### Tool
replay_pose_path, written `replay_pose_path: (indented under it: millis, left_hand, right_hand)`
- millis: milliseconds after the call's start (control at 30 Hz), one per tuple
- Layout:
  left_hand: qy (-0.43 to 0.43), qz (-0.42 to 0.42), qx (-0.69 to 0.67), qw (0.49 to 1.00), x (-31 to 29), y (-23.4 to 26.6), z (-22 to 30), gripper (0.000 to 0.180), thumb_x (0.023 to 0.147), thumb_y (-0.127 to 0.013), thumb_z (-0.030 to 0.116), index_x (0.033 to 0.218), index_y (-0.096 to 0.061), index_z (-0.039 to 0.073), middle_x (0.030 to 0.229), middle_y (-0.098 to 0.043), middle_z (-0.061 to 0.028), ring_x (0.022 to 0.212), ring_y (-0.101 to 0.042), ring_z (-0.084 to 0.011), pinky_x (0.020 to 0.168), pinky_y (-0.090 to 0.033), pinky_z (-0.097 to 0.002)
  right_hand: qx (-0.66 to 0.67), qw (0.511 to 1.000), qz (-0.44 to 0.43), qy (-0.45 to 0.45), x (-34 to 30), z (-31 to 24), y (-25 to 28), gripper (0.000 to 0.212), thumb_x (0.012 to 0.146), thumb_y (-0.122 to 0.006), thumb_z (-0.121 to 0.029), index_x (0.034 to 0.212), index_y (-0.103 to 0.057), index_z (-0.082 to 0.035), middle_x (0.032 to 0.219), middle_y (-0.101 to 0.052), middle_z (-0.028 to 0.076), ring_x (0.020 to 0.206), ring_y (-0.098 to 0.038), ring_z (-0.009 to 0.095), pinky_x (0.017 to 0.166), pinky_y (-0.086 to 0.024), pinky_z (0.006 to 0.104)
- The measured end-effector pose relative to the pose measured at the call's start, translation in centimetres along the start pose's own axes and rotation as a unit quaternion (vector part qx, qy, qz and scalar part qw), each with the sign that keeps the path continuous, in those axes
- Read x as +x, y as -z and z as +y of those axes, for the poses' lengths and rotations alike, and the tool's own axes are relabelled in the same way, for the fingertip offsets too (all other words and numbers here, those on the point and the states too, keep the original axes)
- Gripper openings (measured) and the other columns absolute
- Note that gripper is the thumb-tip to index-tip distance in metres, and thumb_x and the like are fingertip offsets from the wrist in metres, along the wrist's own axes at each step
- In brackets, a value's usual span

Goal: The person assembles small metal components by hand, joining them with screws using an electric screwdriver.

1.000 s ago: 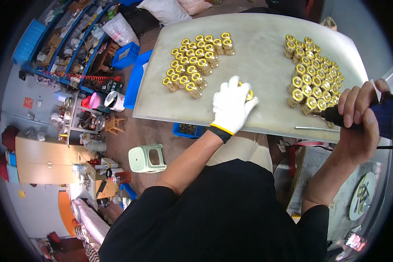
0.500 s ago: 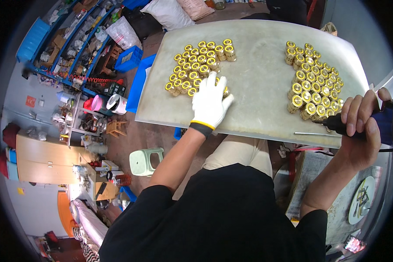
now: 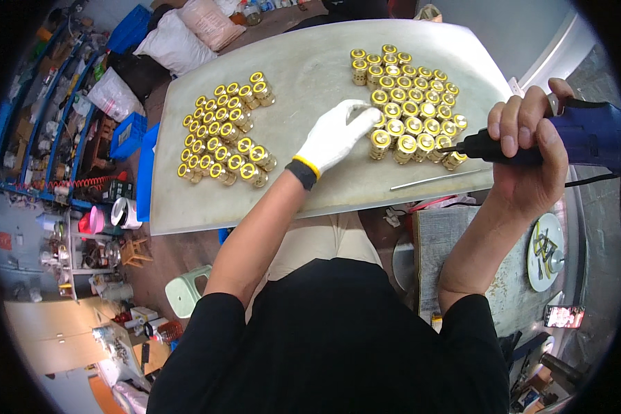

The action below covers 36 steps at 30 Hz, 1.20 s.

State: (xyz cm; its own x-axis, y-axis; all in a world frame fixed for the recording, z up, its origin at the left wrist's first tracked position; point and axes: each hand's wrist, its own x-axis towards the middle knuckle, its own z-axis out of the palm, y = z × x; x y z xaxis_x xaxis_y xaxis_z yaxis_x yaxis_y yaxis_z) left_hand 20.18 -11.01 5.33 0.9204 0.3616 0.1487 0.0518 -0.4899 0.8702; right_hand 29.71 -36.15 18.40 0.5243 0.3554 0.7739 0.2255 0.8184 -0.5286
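My left hand (image 3: 331, 136), in a white glove with a yellow-edged cuff, is at the left edge of the right-hand group of brass cylinders (image 3: 412, 125). Its thumb and fingers are parted beside an outer cylinder; the far fingertips are partly hidden, and no grip on it shows. A power screwdriver (image 3: 566, 136), blue with a black nose, is in my bare right hand (image 3: 531, 141). Its tip points left, over the near right part of that group. Another group of brass cylinders (image 3: 214, 130) stands upright on the left of the pale tabletop (image 3: 310, 69).
Near the table's front edge lies a thin metal rod (image 3: 435, 180). A dark cable (image 3: 590, 181) trails behind the screwdriver. Blue bins (image 3: 127, 136) stand left of the table, near a pale green stool (image 3: 184, 293). A white plate with small parts (image 3: 546, 257) is at the lower right.
My left hand has left the left-hand group and moved right to the other group. The view has turned right, so both groups appear farther left. My right hand still holds the screwdriver.
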Motion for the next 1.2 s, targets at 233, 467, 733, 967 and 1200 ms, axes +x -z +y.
replay_pose_path:
  millis: [233, 467, 733, 967, 1200]
  left_hand:
    - [0.046, -0.070, -0.113, 0.990, 3.6, -2.3, -1.0, 0.043, 0.111, -0.062, 0.038, 0.129, -0.068, 0.000, 0.115, -0.072, -0.0020, 0.107, -0.061, -0.0096, 0.098, -0.050, -0.0291]
    - [0.035, -0.113, -0.110, 0.987, 3.5, -2.5, -1.8, 0.050, 0.109, -0.063, 0.047, 0.110, -0.074, -0.001, 0.091, -0.068, 0.0004, 0.086, -0.055, -0.0088, 0.078, -0.049, -0.0291]
    - [-0.015, -0.225, 0.010, 0.974, 6.1, -3.0, 0.4, 0.057, 0.110, -0.055, 0.053, 0.118, -0.075, 0.000, 0.102, -0.076, -0.0132, 0.089, -0.062, -0.0187, 0.086, -0.052, -0.0362]
    - [-0.026, -0.280, 0.050, 0.958, 5.8, -2.0, -0.1, 0.045, 0.110, -0.061, 0.043, 0.125, -0.076, 0.004, 0.105, -0.078, -0.0086, 0.093, -0.064, -0.0148, 0.090, -0.054, -0.0354]
    - [-0.151, -0.061, 0.115, 0.980, -1.0, -1.4, -0.3, 0.065, 0.090, -0.081, 0.041, 0.140, -0.064, 0.004, 0.142, -0.065, -0.0171, 0.134, -0.060, -0.0329, 0.114, -0.048, -0.0431]
  right_hand:
    - [-0.047, 0.998, 0.038, 0.012, 0.4, -0.3, 0.7, 0.052, 0.096, -0.060, -0.008, 0.144, -0.049, 0.007, 0.078, -0.052, 0.006, 0.064, -0.057, 0.018, 0.070, -0.050, 0.0376]
    - [-0.066, 0.995, 0.070, -0.021, 0.8, 2.0, 0.6, 0.048, 0.095, -0.064, -0.005, 0.139, -0.052, 0.009, 0.077, -0.057, 0.008, 0.062, -0.060, 0.018, 0.065, -0.051, 0.0346]
    - [-0.135, 0.981, 0.103, -0.099, 0.3, 4.6, -0.7, 0.049, 0.094, -0.067, -0.008, 0.138, -0.052, 0.007, 0.078, -0.054, 0.006, 0.064, -0.057, 0.017, 0.067, -0.050, 0.0350]
    - [-0.154, 0.974, 0.107, -0.130, -0.3, 7.2, -0.9, 0.047, 0.091, -0.069, 0.000, 0.136, -0.054, 0.007, 0.078, -0.058, 0.005, 0.062, -0.057, 0.015, 0.061, -0.050, 0.0326]
    - [-0.134, 0.970, 0.101, -0.177, -1.0, 9.4, -0.6, 0.047, 0.091, -0.069, -0.001, 0.135, -0.055, 0.006, 0.079, -0.059, 0.004, 0.062, -0.058, 0.016, 0.061, -0.051, 0.0339]
